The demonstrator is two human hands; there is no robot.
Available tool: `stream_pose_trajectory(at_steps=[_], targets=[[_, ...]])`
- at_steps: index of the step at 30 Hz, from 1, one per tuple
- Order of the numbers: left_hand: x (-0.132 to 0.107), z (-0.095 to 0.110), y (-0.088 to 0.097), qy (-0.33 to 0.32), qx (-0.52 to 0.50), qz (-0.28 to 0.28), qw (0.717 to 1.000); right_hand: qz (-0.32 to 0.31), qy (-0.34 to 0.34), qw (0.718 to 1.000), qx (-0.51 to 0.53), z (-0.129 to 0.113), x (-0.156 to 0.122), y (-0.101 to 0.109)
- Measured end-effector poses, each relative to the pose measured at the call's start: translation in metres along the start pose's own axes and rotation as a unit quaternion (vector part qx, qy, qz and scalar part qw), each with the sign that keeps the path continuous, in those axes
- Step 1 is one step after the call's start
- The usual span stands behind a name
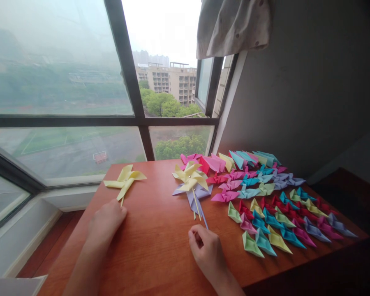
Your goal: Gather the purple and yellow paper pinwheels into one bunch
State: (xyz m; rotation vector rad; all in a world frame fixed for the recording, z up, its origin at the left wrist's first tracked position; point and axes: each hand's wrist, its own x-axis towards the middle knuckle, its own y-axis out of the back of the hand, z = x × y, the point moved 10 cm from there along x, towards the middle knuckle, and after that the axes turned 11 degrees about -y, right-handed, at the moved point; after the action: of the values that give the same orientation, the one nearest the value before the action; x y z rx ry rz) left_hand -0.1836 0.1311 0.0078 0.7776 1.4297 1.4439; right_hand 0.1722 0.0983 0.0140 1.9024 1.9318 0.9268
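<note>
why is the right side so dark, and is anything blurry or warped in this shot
Head view: daylight enters only through the window, so the wall and the table's right edge fall into shadow; the haze outside washes out the far buildings; the wide lens bows the window frame; the left hand, right hand and yellow pinwheel look sharp.

Table (154,246) smooth reddish wood w/ slight sheen; pinwheels (191,181) on it matt folded paper, thin sticks; curtain (234,24) above table soft cloth
</note>
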Motion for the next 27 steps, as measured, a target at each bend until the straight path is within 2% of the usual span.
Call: stream_pose_trajectory(at_steps=[5,11,15,18,21,23,27], targets=[[-0.005,0.005,0.003,-0.001,-0.009,-0.015,1.000,-0.001,0.008,1.000,0.009,-0.001,0.000,0.000],[-0.018,0.024,0.002,-0.030,-0.050,-0.015,0.998,-0.005,0.007,1.000,0.008,-0.002,0.001,0.000],[-0.026,0.047,0.001,-0.082,-0.106,0.033,0.990,-0.008,0.002,1.000,0.012,0.000,0.001,0.000],[-0.033,0.070,0.002,-0.140,-0.187,0.082,0.969,-0.016,-0.002,1.000,0.015,0.000,0.001,-0.002],[-0.037,0.088,-0.001,-0.173,-0.260,0.100,0.945,0.001,-0.016,1.000,0.023,0.002,0.001,0.001],[-0.038,0.096,-0.007,-0.186,-0.305,0.090,0.930,0.029,-0.029,0.999,0.022,0.006,0.003,0.007],[-0.040,0.105,-0.023,-0.196,-0.424,0.034,0.884,0.080,-0.042,0.996,-0.017,0.017,0.014,0.022]])
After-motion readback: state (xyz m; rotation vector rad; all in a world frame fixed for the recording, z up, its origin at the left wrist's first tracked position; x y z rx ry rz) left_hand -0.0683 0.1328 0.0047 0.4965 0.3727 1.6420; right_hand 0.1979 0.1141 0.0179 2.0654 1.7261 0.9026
